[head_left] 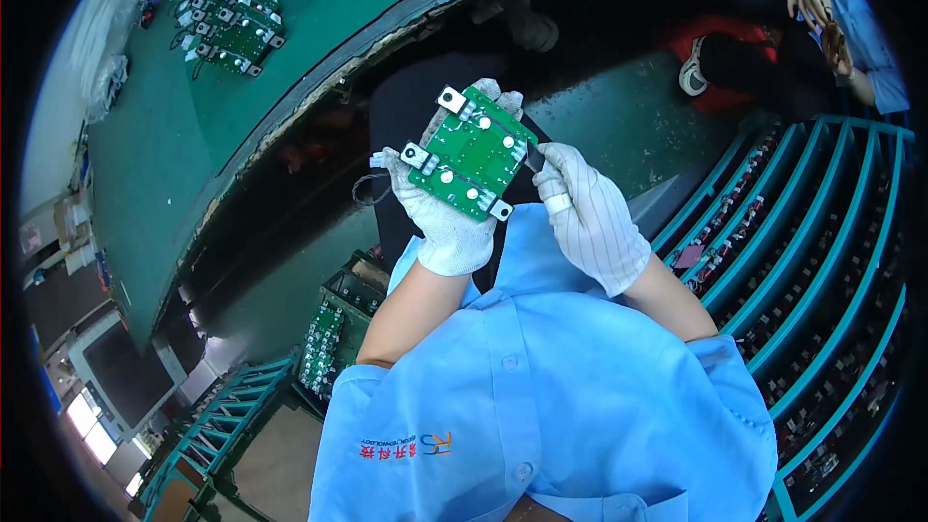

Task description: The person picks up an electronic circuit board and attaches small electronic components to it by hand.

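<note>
My left hand (pixel 447 232), in a white knit glove, holds a green circuit board (pixel 472 152) from beneath, its fingertips showing past the far edge. White blobs and several metal tabs with holes stand out on the board's upper face and edges. A thin wire with a white connector (pixel 377 160) hangs off the left side. My right hand (pixel 587 217), gloved too, is closed around a small, dark, thin-bladed tool (pixel 535 159). The tool's tip meets the board's right edge beside a metal part; its exact kind is hidden by the fingers.
Several similar boards (pixel 227 10) stand in rows on the green table (pixel 329 0), whose worn edge curves ahead of me. On the right is a teal rack (pixel 773 251) holding parts. More boards (pixel 322 348) sit low at the left. Another person's hands (pixel 817 5) show at upper right.
</note>
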{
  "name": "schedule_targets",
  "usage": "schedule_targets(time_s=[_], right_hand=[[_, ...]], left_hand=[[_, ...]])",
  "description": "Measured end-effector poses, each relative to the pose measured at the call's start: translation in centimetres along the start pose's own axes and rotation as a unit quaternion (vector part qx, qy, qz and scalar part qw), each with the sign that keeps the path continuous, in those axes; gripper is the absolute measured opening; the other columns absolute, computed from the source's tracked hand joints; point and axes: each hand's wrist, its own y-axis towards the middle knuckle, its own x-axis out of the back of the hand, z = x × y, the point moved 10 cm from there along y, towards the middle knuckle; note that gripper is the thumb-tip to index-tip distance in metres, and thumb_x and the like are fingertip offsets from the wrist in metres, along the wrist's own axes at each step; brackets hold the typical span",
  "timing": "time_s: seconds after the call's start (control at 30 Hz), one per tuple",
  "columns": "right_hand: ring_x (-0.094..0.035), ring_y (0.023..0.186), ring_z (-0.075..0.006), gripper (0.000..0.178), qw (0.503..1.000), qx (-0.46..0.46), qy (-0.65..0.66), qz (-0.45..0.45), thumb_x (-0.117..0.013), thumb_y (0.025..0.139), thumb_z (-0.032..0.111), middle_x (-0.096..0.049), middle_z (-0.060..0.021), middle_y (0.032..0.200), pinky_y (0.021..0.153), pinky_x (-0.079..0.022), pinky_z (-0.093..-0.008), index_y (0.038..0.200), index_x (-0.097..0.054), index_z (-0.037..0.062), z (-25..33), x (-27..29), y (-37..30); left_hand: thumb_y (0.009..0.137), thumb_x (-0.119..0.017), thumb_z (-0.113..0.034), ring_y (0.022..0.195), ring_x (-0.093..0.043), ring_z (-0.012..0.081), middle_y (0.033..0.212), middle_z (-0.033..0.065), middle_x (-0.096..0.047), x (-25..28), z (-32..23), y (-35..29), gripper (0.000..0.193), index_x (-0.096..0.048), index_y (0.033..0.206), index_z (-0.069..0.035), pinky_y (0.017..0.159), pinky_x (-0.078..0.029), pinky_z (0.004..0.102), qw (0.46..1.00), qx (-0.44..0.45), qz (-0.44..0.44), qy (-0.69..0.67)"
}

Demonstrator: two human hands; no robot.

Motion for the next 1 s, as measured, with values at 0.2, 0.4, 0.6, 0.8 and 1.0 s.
schedule_targets(time_s=[0.2, 0.4, 0.6, 0.8, 1.0], right_hand=[[-0.060, 0.066, -0.0335, 0.026, 0.998, -0.053, 0.034, 0.010, -0.053, 0.089, 0.011, -0.060, -0.0153, 0.075, 0.059, -0.048, -0.0390, 0.112, -0.049, -0.0002, 0.0, 0.0, 0.0], [-0.060, 0.072, -0.0331, 0.028, 0.996, -0.014, 0.040, -0.083, -0.053, 0.090, 0.011, -0.061, -0.0170, 0.082, 0.064, -0.048, -0.0382, 0.114, -0.048, -0.0012, -2.3, 1.5, 0.0], [-0.060, 0.076, -0.0318, 0.030, 0.971, -0.158, 0.175, -0.027, -0.050, 0.090, 0.011, -0.060, -0.0179, 0.088, 0.070, -0.048, -0.0368, 0.117, -0.045, -0.0026, -3.4, 1.1, -0.4], [-0.061, 0.073, -0.0288, 0.036, 0.973, -0.139, 0.183, -0.014, -0.050, 0.090, 0.013, -0.060, -0.0156, 0.085, 0.068, -0.048, -0.0366, 0.122, -0.042, -0.0018, -3.2, 0.0, -0.2], [-0.063, 0.077, -0.0322, 0.038, 0.971, -0.177, 0.161, 0.002, -0.051, 0.090, 0.014, -0.062, -0.0165, 0.085, 0.068, -0.049, -0.0387, 0.123, -0.042, -0.0025, -3.4, 0.4, -0.4]], left_hand=[[0.083, -0.044, -0.065, 0.128, -0.034, 0.0476, 0.136, 0.0266, -0.039, 0.0, 0.2, 0.4, 0.083, -0.039, 0.135, -0.001, 0.108, -0.027, 0.0540, 1.000, -0.010, 0.010, 0.002], [0.084, -0.039, -0.060, 0.128, -0.037, 0.0402, 0.139, 0.0236, -0.037, 0.0, 1.5, 1.2, 0.083, -0.032, 0.139, 0.002, 0.110, -0.026, 0.0508, 0.999, 0.017, -0.031, -0.009], [0.084, -0.041, -0.056, 0.129, -0.037, 0.0388, 0.138, 0.0233, -0.038, -0.9, 1.7, 2.0, 0.081, -0.033, 0.137, 0.003, 0.110, -0.027, 0.0489, 1.000, 0.012, 0.015, 0.013], [0.082, -0.047, -0.056, 0.130, -0.036, 0.0384, 0.138, 0.0206, -0.040, -1.0, 1.8, 1.8, 0.074, -0.043, 0.132, -0.001, 0.105, -0.033, 0.0520, 0.997, 0.002, 0.041, 0.060], [0.080, -0.052, -0.056, 0.130, -0.032, 0.0434, 0.141, 0.0210, -0.035, -1.2, 1.4, 1.5, 0.067, -0.052, 0.128, -0.009, 0.106, -0.030, 0.0550, 0.997, -0.013, 0.020, 0.077]])
